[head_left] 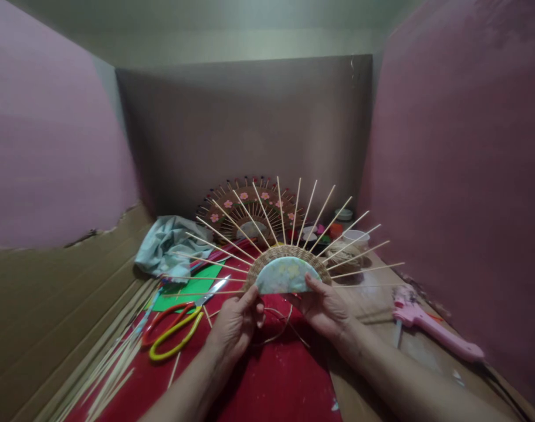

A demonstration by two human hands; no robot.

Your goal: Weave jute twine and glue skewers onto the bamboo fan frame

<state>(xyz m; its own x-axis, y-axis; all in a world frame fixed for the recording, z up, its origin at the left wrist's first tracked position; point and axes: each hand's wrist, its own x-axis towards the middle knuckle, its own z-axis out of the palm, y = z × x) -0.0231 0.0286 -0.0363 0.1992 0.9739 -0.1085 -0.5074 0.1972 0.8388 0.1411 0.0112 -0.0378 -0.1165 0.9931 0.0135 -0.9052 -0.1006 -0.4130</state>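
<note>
Between my hands is a half-round fan frame [289, 251], raised above the red sheet. Its base is a pale blue floral fabric half-disc [281, 275] edged with a woven straw band, and thin wooden sticks spread out from that band. My left hand [236, 319] pinches the lower left corner, thumb in front. The lower right corner is gripped by my right hand [322, 305], its thumb on the fabric and fingers behind. A loose strand of cord [276, 337] curls on the sheet below the fan.
Scissors [179, 337] with red and yellow handles lie left on green paper [188, 291], near crumpled cloth [173, 243] and loose strips [113, 369]. A pink glue gun [434, 328] rests right. Behind stands a flower-decorated fan [232, 202], with a white tub [356, 238] beside it. Walls enclose the table.
</note>
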